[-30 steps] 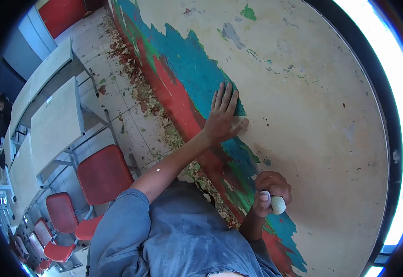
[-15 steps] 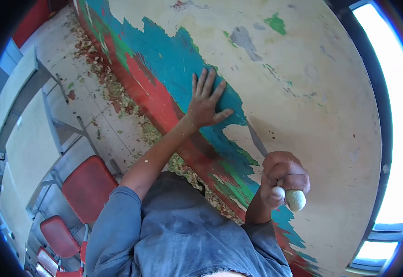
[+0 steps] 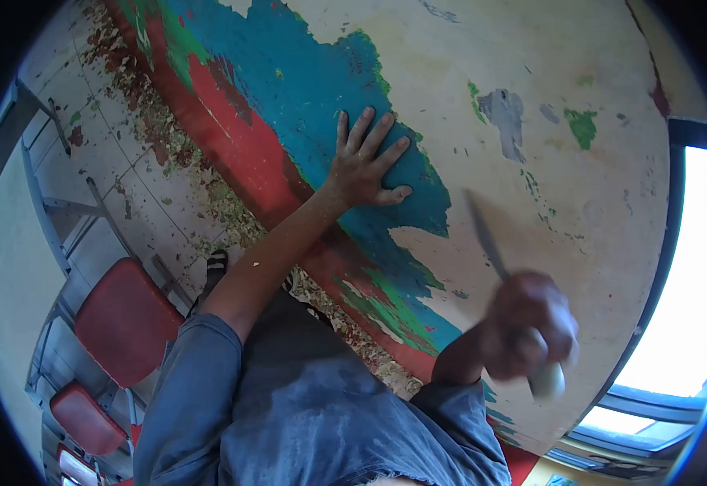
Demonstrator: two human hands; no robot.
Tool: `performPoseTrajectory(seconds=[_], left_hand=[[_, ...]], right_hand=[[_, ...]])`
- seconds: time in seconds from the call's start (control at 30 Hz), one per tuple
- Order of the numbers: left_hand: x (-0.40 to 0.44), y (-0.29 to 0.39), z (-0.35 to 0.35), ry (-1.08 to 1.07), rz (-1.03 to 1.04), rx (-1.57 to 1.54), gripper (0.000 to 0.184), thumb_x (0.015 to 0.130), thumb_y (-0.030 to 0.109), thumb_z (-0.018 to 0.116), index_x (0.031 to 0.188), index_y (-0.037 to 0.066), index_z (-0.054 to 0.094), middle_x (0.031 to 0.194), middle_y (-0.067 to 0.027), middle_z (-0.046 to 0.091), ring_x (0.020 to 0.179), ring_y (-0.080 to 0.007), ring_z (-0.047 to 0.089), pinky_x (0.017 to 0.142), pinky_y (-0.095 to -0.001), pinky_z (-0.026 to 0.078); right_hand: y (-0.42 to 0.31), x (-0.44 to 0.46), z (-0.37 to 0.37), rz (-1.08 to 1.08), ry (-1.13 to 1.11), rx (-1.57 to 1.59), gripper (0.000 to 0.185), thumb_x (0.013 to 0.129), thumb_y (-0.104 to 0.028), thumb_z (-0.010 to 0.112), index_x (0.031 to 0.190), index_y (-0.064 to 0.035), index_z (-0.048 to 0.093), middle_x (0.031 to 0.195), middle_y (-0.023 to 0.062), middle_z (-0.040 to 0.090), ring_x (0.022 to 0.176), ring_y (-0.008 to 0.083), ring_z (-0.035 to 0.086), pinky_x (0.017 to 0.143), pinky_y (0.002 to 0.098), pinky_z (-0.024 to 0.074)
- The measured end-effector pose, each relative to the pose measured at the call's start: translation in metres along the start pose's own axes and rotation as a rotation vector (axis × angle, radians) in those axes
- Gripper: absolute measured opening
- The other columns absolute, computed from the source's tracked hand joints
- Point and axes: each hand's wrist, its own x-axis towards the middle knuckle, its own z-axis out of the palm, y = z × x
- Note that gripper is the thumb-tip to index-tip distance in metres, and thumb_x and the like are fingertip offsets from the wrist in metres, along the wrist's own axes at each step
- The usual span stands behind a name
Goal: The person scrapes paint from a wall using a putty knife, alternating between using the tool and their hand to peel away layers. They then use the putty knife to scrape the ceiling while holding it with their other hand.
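My left hand [image 3: 365, 168] lies flat with fingers spread on the teal paint [image 3: 305, 97] of a wall. My right hand [image 3: 530, 328], blurred by motion, is closed around the pale handle of a knife [image 3: 487, 236]. Its narrow blade points up and left, over the bare cream surface [image 3: 604, 267] just right of the teal edge. Whether the tip touches the wall I cannot tell. The paint edge is ragged, with thin green along it, and a red band [image 3: 248, 154] runs below the teal.
Paint flakes [image 3: 207, 182] litter the tiled floor [image 3: 114, 150] along the wall's foot. Red chairs [image 3: 130, 320] and pale tables [image 3: 21, 235] stand at the left. A bright window [image 3: 694, 275] is on the right. Green and grey patches [image 3: 503, 121] remain on the cream area.
The view has shifted, so the wall appears turned. My right hand has moved with the knife, its blade now away from the teal edge. My left hand stays flat on the teal paint.
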Motion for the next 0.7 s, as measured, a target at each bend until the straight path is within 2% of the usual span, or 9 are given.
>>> performPoseTrajectory(seconds=[0.03,0.17,0.27,0.3,0.4,0.43,0.53,0.67,0.7], left_hand=[[0.000,0.000,0.000,0.000,0.001,-0.002,0.065,0.073,0.062,0.045,0.123,0.020,0.043,0.134,-0.0145,0.032,0.126,-0.0367,0.024,0.097,-0.0604,0.012],[-0.002,0.001,0.002,0.010,-0.002,-0.020,0.064,0.073,0.061,0.045,0.124,0.021,0.042,0.134,-0.0141,0.032,0.126,-0.0365,0.024,0.097,-0.0603,0.012],[-0.002,0.001,0.003,0.021,-0.004,-0.015,0.065,0.073,0.062,0.045,0.124,0.021,0.042,0.134,-0.0140,0.032,0.126,-0.0365,0.024,0.097,-0.0603,0.012],[-0.002,0.001,0.002,0.019,-0.006,-0.013,0.065,0.073,0.062,0.045,0.124,0.021,0.042,0.134,-0.0140,0.032,0.126,-0.0365,0.024,0.097,-0.0604,0.012],[-0.002,0.003,0.002,0.011,-0.006,-0.018,0.065,0.073,0.062,0.045,0.124,0.022,0.042,0.134,-0.0140,0.031,0.126,-0.0364,0.024,0.097,-0.0605,0.012],[-0.002,0.004,0.001,0.009,-0.007,-0.017,0.065,0.073,0.062,0.045,0.124,0.022,0.041,0.134,-0.0140,0.031,0.126,-0.0364,0.024,0.097,-0.0605,0.012],[-0.001,0.001,0.001,-0.004,-0.008,0.005,0.065,0.073,0.062,0.045,0.125,0.022,0.041,0.135,-0.0142,0.030,0.126,-0.0364,0.024,0.097,-0.0607,0.012],[-0.002,0.002,0.002,0.008,-0.007,-0.001,0.065,0.073,0.062,0.044,0.125,0.022,0.040,0.134,-0.0143,0.031,0.126,-0.0364,0.024,0.097,-0.0606,0.012],[0.000,0.000,0.003,0.015,-0.004,0.004,0.066,0.073,0.062,0.044,0.125,0.022,0.040,0.134,-0.0143,0.031,0.126,-0.0365,0.024,0.097,-0.0607,0.012]], right_hand=[[-0.005,0.002,-0.012,0.025,-0.015,0.181,0.017,0.075,-0.010,0.054,0.071,-0.0045,0.039,0.045,0.0035,0.042,0.033,0.0128,0.036,0.030,0.0252,0.0329],[-0.008,0.004,0.000,0.000,-0.100,0.134,0.014,0.078,-0.011,0.050,0.071,-0.0051,0.040,0.045,0.0020,0.039,0.032,0.0102,0.034,0.027,0.0233,0.0295],[-0.006,0.008,-0.017,0.079,0.109,0.285,0.013,0.080,-0.011,0.049,0.071,-0.0053,0.041,0.046,0.0020,0.040,0.032,0.0105,0.033,0.027,0.0232,0.0281],[-0.005,0.008,-0.017,0.143,0.071,0.248,0.009,0.080,-0.009,0.040,0.071,-0.0095,0.042,0.045,-0.0008,0.030,0.032,0.0078,0.023,0.031,0.0228,0.0222],[0.007,-0.016,0.007,0.302,0.259,0.064,0.011,0.079,-0.007,0.039,0.068,-0.0100,0.040,0.045,0.0001,0.030,0.033,0.0083,0.023,0.031,0.0236,0.0236],[0.006,-0.017,0.007,0.309,0.172,0.061,0.013,0.078,-0.006,0.039,0.066,-0.0099,0.038,0.044,0.0010,0.030,0.032,0.0100,0.026,0.031,0.0251,0.0254],[-0.005,-0.006,-0.005,0.107,0.050,0.203,0.013,0.077,-0.005,0.040,0.065,-0.0093,0.038,0.043,0.0013,0.030,0.032,0.0121,0.029,0.031,0.0264,0.0281],[0.001,-0.016,0.008,0.148,0.068,-0.002,0.011,0.073,-0.005,0.042,0.064,-0.0083,0.038,0.043,0.0034,0.038,0.033,0.0137,0.036,0.032,0.0260,0.0314],[0.001,-0.013,-0.004,0.064,0.003,0.162,0.013,0.075,-0.007,0.044,0.064,-0.0075,0.038,0.043,0.0041,0.040,0.033,0.0151,0.039,0.032,0.0267,0.0332]])
